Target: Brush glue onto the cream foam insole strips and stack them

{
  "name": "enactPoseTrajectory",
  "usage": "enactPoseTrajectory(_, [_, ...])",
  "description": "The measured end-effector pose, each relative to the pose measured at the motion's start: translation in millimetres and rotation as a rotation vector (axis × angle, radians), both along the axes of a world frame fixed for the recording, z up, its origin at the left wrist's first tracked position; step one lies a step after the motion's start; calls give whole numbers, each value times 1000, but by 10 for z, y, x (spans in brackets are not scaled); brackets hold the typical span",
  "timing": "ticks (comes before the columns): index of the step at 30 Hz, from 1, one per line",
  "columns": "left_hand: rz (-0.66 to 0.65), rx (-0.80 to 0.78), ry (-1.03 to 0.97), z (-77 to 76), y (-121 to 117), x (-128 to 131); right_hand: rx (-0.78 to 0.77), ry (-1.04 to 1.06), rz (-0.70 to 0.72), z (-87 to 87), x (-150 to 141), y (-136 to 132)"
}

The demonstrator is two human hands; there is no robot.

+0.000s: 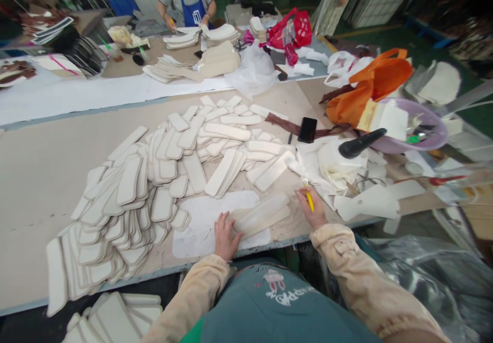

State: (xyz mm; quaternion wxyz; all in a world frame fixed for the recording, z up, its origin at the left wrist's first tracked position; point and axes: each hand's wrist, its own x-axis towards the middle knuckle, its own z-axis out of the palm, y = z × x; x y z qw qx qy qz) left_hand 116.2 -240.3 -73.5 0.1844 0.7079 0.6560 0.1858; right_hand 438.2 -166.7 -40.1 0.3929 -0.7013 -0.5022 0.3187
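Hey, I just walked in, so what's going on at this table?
A person is working at a table with both hands. The left hand is spread out at the near left end of some pale strips on a white sheet. The right hand holds a yellow tool just right of them. A big heap of pieces lies to the left. Across the way, a co-worker stands behind stacks.

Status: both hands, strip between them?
Left hand spread at left end of strip. Right hand holds yellow tool. Strip partly over white sheet; pale pieces piled just beyond.
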Motion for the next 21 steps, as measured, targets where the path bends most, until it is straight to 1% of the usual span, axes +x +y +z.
enactPoseTrajectory(2, [1, -31, -60, 29, 45, -31, 57, -50, 54, -68, -4, -40])
enactPoseTrajectory(5, [-4, -178, -198, 97, 107, -85, 64, -102, 96, -150, -10, -94])
enactPoseTrajectory(8, [12, -333, -430, 197, 153, -121, 67, -131, 122, -184, 4, -144])
enactPoseTrajectory(10, [30, -418, -605, 299, 185, -119, 72, -146, 112, -179, 35, -184])
enactPoseTrajectory(13, [10, -526, -890, 520, 244, -73, 74, -104, 55, -130, 95, -254])
enactPoseTrajectory(15, [-8, -579, -1052, 691, 274, -27, 77, 6, 17, -66, 121, -304])
enactPoseTrajectory(17, [-17, -620, -1165, 832, 281, 11, 91, 126, -5, 18, 125, -354])
enactPoseTrajectory(19, [-18, -667, -1238, 893, 253, 21, 115, 202, -17, 105, 110, -407])
enactPoseTrajectory(21, [39, -724, -1266, 846, 190, -9, 130, 237, -30, 170, 85, -469])
